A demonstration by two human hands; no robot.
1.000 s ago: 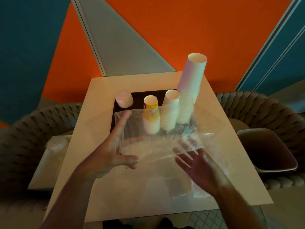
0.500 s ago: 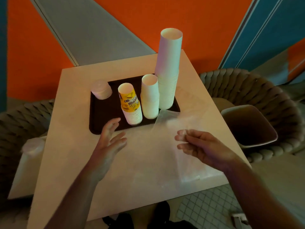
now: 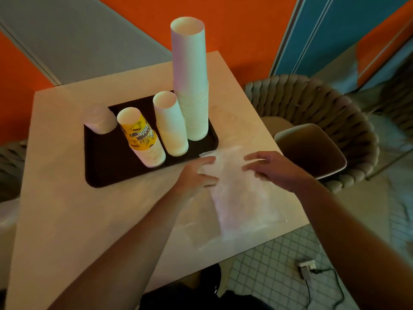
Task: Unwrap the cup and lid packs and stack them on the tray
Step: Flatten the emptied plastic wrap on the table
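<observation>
A dark tray [image 3: 105, 166] on the pale table holds a tall stack of white cups [image 3: 191, 81], a shorter white stack [image 3: 172, 126], a yellow-printed cup stack [image 3: 142, 136] and a stack of lids [image 3: 100, 119]. A clear plastic wrapper [image 3: 241, 198] lies flat on the table to the right of the tray. My left hand [image 3: 197, 175] rests on the wrapper's left edge with fingers extended. My right hand [image 3: 274, 168] lies on its upper right part, fingers slightly bent over the film.
A beige bin [image 3: 312, 151] sits on a woven chair [image 3: 317, 104] right of the table. A wrapped pack [image 3: 6, 215] shows at the far left edge. The table's near edge [image 3: 245, 249] runs just below the wrapper; a cable and plug [image 3: 308, 267] lie on the tiled floor.
The wrapper was held up in front of the cups, then came down onto the table at the right. Both hands moved right and now lie on it.
</observation>
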